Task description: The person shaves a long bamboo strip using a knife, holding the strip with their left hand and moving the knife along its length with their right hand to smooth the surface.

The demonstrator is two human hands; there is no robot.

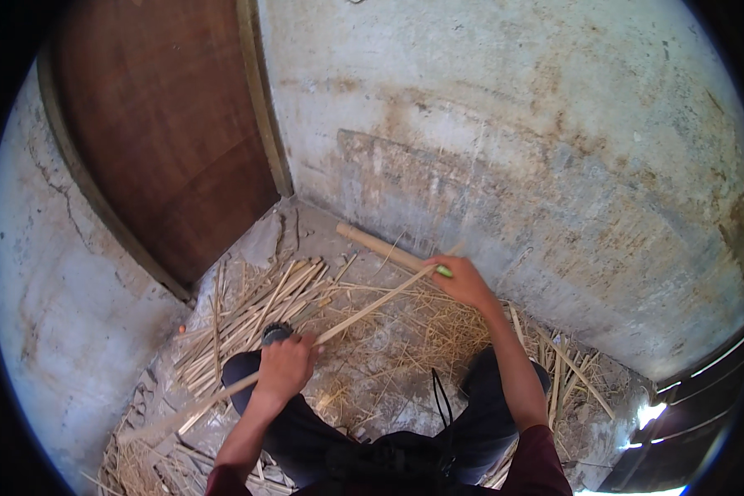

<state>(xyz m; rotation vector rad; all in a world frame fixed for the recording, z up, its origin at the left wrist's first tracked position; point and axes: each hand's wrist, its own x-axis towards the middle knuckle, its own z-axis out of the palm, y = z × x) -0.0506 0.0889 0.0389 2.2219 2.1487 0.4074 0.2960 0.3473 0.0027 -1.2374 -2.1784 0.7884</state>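
both hands [285,364] [465,281] around bamboo strip [372,307]

Soft daylight, heavy fisheye bend

My view stays sharp mid-frame; glare burns at the lower right opening, and a black rim curves round everything.

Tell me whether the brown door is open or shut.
Shut: the brown door sits flush inside its frame, with no gap showing along the edge.
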